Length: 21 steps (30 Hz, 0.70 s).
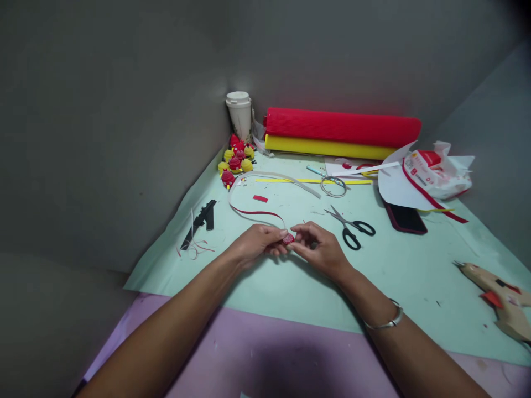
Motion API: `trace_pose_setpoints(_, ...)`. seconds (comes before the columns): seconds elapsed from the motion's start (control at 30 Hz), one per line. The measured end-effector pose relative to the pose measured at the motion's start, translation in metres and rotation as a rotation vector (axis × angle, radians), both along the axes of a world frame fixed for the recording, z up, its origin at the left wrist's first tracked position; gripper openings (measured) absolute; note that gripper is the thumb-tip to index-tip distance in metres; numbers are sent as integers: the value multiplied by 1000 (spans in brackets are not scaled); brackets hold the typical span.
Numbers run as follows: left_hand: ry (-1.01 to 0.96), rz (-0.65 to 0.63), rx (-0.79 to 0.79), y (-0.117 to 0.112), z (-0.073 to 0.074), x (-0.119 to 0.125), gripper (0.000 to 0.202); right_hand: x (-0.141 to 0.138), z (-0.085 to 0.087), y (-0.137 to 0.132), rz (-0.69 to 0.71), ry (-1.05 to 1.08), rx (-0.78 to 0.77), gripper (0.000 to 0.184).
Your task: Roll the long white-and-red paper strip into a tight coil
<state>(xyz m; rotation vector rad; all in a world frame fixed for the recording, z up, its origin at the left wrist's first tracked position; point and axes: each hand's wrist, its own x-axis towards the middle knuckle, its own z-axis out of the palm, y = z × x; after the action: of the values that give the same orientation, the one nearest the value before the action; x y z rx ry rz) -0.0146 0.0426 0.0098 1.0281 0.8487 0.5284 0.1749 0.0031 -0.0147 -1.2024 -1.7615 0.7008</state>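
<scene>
Both hands meet over the pale green sheet in the middle. My left hand and my right hand pinch a small red coil between their fingertips. A long red strip runs from the coil back to the left across the sheet. My right wrist wears a silver bangle. Black-handled scissors lie just right of my right hand.
In the far corner stand a white lidded cup, red and yellow rolls, and several red-and-yellow coiled pieces. A dark phone, a crumpled bag, a glue gun and black scraps lie around.
</scene>
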Motion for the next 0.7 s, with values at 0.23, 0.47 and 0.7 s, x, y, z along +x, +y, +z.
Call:
trace_pose_setpoints(0.23,-56,78,-40,-2,-7,4,32,-1,4,0,-9,-66,90,15)
trace_pose_setpoints(0.47,13,-79,-45,1,2,-5,33,4,7,0,111,19,-64,16)
trace_pose_setpoints(0.7,43,-209,-87,5,0,-11,30,7,9,0,208,44,-197,20)
